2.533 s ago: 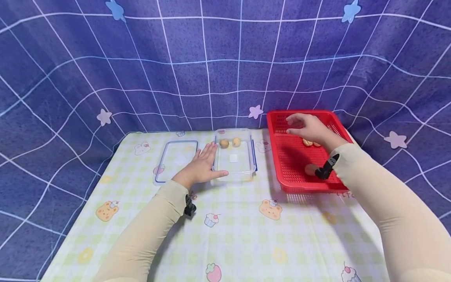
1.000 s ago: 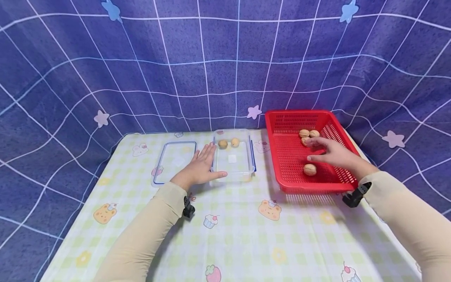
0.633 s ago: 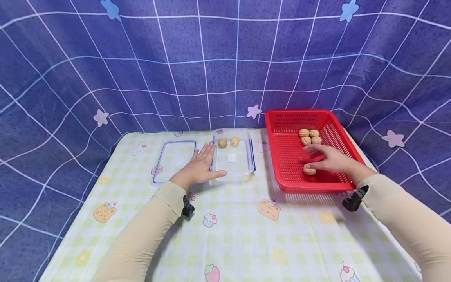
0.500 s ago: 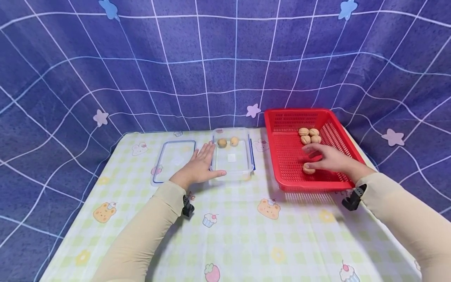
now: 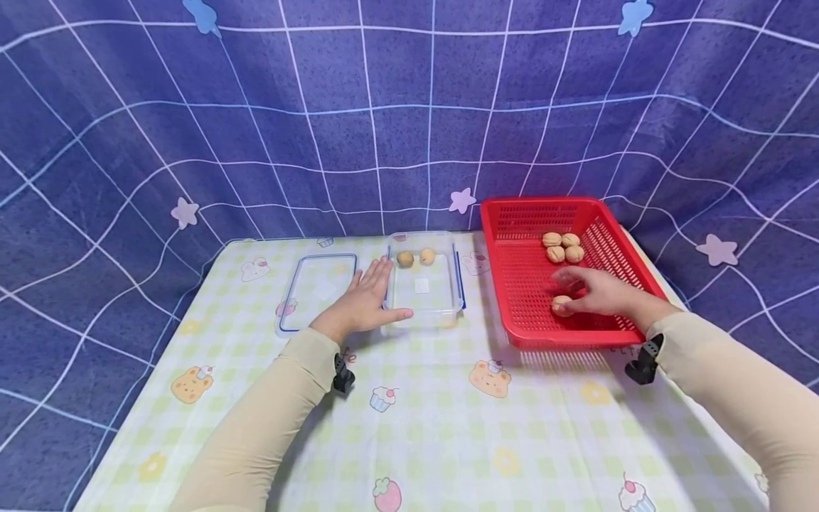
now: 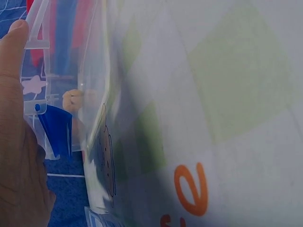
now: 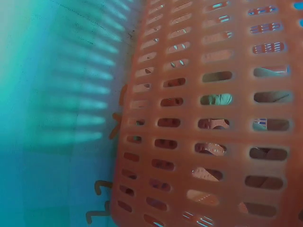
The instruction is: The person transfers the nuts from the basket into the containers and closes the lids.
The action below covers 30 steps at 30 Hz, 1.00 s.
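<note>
My left hand (image 5: 365, 302) lies with straight fingers along the left side of a clear plastic food container (image 5: 422, 311). Its thumb reaches over the container's near edge. Two walnuts (image 5: 427, 256) sit at the container's far end. Inside a red plastic basket (image 5: 525, 334), my right hand (image 5: 601, 291) has its thumb against a single walnut (image 5: 561, 304), with the fingers bent round its far side. Their tips are partly hidden. Several more walnuts (image 5: 555, 254) are grouped farther back in the basket. The right wrist view shows mostly the basket's slotted wall (image 7: 189, 137).
A clear lid with a blue seal (image 5: 301, 284) lies flat to the left of the container. A blue latch (image 6: 57, 130) hangs from the container's side. The patterned tablecloth (image 5: 435, 434) covers the table, and a blue curtain (image 5: 397, 135) hangs behind.
My right hand has moved from the far part of the basket down to the lone walnut near the front, its fingers lowering round it. The left hand has stayed at the container.
</note>
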Available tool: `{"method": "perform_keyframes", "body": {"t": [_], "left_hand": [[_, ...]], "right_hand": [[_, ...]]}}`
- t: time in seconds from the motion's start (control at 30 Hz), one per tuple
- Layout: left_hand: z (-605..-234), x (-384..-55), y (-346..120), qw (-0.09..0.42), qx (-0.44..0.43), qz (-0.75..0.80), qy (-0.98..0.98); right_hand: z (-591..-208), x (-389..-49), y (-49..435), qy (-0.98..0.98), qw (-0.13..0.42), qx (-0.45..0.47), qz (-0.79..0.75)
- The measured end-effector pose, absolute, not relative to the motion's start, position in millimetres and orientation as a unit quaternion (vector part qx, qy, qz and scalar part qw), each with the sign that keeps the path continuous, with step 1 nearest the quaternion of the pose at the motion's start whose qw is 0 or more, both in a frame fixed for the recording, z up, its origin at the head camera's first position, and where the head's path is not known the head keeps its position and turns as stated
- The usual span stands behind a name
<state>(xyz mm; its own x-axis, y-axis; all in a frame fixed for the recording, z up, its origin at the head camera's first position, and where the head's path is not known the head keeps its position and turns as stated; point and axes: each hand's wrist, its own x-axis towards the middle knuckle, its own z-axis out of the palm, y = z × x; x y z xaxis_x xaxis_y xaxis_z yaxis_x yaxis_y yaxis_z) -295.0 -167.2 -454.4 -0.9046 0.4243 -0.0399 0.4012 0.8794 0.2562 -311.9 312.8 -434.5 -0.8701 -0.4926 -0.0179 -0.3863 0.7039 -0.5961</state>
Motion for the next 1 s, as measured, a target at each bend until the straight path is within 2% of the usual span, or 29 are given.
{"method": "perform_keyframes", "body": {"t": [0.23,0.57,0.7,1.0], "left_hand": [[-453.3,-297.7,-165.9,0.048,0.214,0.113,0.969],[-457.6,-300.7,-164.6,0.043,0.21,0.113,0.97],[-459.9,-301.0,-164.3,0.04,0.21,0.12,0.97],[-461.5,-301.6,-162.7,0.044,0.204,0.137,0.968]], "right_hand": [[-438.1,-311.3,313.3,0.911,0.106,-0.242,-0.318],[-435.6,-316.3,315.9,0.872,0.163,-0.22,-0.406],[-433.9,-316.2,315.7,0.869,0.191,-0.201,-0.41],[-439.6,-316.4,317.1,0.876,0.211,-0.184,-0.393]]}}
